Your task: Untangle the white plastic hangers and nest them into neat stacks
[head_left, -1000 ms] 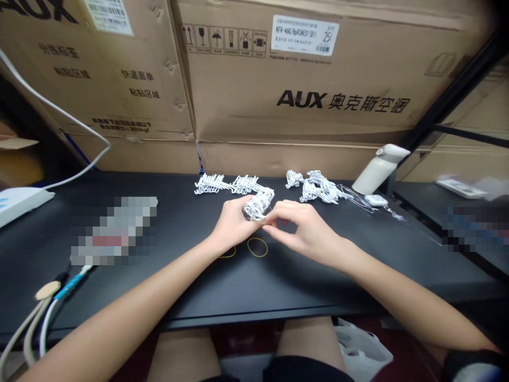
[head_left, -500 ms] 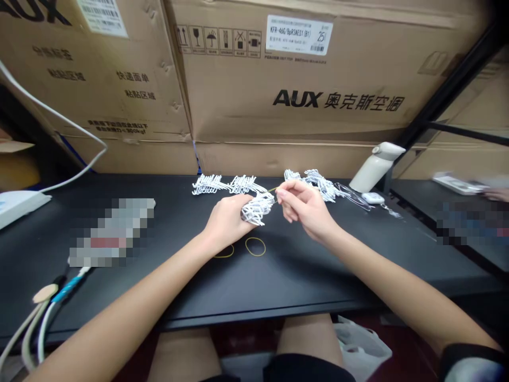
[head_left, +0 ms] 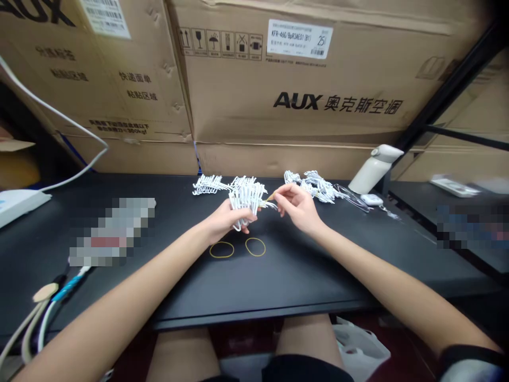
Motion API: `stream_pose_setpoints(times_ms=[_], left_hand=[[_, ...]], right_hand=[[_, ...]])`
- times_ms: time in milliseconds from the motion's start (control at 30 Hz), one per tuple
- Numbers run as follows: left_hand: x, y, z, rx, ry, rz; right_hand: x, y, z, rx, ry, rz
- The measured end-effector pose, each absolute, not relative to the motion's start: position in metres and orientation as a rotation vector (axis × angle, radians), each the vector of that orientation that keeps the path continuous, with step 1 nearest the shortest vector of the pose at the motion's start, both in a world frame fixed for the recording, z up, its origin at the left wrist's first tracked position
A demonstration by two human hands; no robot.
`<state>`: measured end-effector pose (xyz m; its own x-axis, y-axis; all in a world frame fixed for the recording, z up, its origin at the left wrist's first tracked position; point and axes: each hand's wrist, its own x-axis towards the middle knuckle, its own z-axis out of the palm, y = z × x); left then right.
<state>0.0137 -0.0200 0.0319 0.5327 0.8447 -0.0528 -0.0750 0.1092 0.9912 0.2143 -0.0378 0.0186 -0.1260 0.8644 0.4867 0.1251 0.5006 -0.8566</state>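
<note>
1. Bundles of white hooks [head_left: 209, 184] lie on the desk [head_left: 298, 286], toward ten o'clock from the held bunch.
2. One loose yellow band [head_left: 221, 257] lies flat at seven o'clock.
3. The left hand [head_left: 226, 220] is closed around the held bunch [head_left: 244, 204] of similar hooks, above the middle of the desk, with thumb across it. In my opinion, the hold should be firm but gentle, so that hooks keep aligned.
4. The other loose band [head_left: 255, 255] lies near half past five.
5. At three o'clock, the right hand [head_left: 298, 208] pinches a yellow band [head_left: 271, 198] narrowly beside the stems; whether it encircles them, I cannot tell. Pulling it evenly, close to the stems, seems best; a sudden release could disorder the hooks.
6. The white pile [head_left: 320, 187] lies between two and three o'clock.
</note>
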Motion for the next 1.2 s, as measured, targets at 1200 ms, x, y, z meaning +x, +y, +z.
stream_pose_setpoints(times_ms=[1200], left_hand=[[0.008,-0.020,0.034,1.238,0.716,0.565]], right_hand=[[0.207,-0.040,0.013,-0.847,-1.625,1.139]])
